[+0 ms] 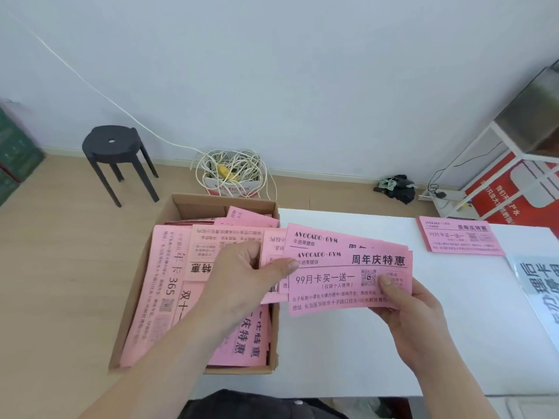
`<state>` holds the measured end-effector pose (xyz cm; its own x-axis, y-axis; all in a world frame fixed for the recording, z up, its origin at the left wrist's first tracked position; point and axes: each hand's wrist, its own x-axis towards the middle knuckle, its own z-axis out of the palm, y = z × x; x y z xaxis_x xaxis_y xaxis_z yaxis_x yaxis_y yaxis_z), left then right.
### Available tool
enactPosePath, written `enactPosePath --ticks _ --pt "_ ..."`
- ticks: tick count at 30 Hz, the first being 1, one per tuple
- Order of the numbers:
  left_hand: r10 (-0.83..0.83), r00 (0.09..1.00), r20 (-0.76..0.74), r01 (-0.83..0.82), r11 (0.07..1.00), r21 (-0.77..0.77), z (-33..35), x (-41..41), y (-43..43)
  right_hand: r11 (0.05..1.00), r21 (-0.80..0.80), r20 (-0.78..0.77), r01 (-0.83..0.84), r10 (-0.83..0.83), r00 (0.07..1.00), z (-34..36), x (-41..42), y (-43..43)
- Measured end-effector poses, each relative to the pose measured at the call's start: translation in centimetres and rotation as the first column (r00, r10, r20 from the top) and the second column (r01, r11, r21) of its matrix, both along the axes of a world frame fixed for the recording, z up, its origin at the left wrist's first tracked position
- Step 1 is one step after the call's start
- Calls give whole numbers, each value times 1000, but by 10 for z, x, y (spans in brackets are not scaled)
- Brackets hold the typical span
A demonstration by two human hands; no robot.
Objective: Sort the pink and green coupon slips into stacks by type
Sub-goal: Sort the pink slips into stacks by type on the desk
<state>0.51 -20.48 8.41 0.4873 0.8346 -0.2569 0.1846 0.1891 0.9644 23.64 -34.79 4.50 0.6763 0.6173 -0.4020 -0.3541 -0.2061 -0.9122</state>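
A cardboard box [181,204] at the left edge of the white table [348,358] holds several loose pink coupon slips [169,285] lying at mixed angles. My right hand [414,316] grips a small fan of pink slips [338,288] from below, thumb on top by the QR code. My left hand [245,273] reaches over the box and pinches the left end of that fan. A neat stack of pink slips [459,237] lies at the far right of the table. No green slips show.
A grey printed sheet [538,285] lies at the table's right edge. On the floor behind stand a black stool [116,158], a small box of tangled white cord [233,176], a dark cloth heap [396,187] and a white rack with a red poster [514,189].
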Motion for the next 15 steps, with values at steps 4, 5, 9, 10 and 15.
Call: enactPosePath --ticks 4,5,9,10,15 --pt "-118 976 -183 136 987 91 -19 48 -16 992 -22 42 125 -124 991 -4 47 -35" --pt "-148 966 -214 164 985 55 -25 61 -21 986 -30 47 164 -163 986 -6 61 -45" --pt "-200 941 -274 197 980 -39 -54 109 -38 963 -92 88 252 -244 966 -23 110 -83" --pt "-180 944 -276 172 984 -51 -61 119 -43 959 -108 98 263 -253 962 -29 120 -90" --pt "-116 948 -297 90 991 -97 -101 158 -71 957 -187 107 220 -203 973 -66 149 -114"
